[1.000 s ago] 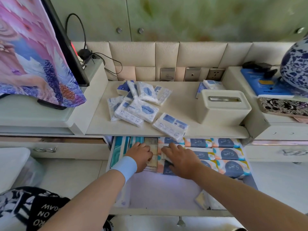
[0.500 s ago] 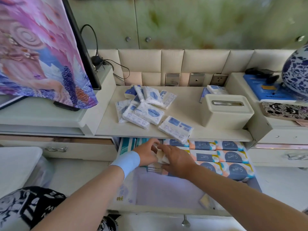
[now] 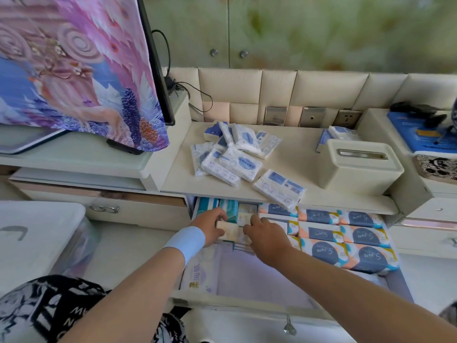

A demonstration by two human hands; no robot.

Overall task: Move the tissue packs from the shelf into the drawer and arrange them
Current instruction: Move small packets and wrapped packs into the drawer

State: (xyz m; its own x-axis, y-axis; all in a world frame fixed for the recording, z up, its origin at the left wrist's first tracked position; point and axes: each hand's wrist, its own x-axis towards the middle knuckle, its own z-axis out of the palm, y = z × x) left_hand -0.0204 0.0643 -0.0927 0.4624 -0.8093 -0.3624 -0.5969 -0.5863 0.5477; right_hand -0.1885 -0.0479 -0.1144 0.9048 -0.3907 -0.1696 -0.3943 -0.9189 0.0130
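Note:
Several white-and-blue tissue packs (image 3: pixel 232 157) lie in a loose heap on the cream shelf (image 3: pixel 304 149); one pack (image 3: pixel 279 188) hangs over its front edge. Below, the open drawer (image 3: pixel 247 300) holds rows of navy-and-orange tissue packs (image 3: pixel 346 238) on the right and teal packs (image 3: pixel 228 212) at the back left. My left hand (image 3: pixel 209 225) grips a small beige pack (image 3: pixel 228 231) at its left end. My right hand (image 3: pixel 265 235) holds the same pack's right end, fingers curled over it.
A cream tissue box (image 3: pixel 358 167) stands on the shelf's right. A screen draped in pink-purple cloth (image 3: pixel 74 70) sits at left. A white bin (image 3: pixel 37 241) stands at lower left. Wall sockets (image 3: pixel 311 116) line the back. Lilac paper (image 3: pixel 259 276) lines the drawer's front.
Both hands lifted off the drawer's packs, took hold of the small beige pack between them and shifted it slightly left. The camera moved closer.

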